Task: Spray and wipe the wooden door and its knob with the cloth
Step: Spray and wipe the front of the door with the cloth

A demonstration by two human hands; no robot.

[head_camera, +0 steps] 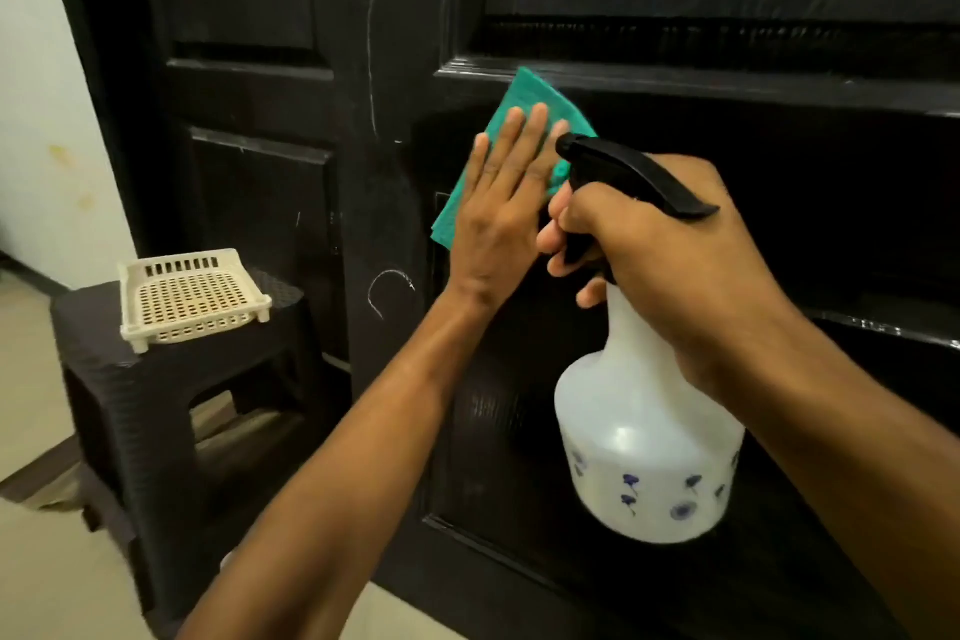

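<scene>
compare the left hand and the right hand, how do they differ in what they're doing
The left hand lies flat with straight fingers, pressing the green cloth against the dark door; the right hand is curled round the neck of the white spray bottle. The left hand touches the door through the cloth; the right hand holds the bottle off it. Both are bare and raised in front of the same door panel.

The door (270,83) is glossy black with white scribbles. The cloth (535,94) is teal. The spray bottle (649,437) is translucent white with blue flowers and a black trigger head. The basket (192,299) is cream.
</scene>
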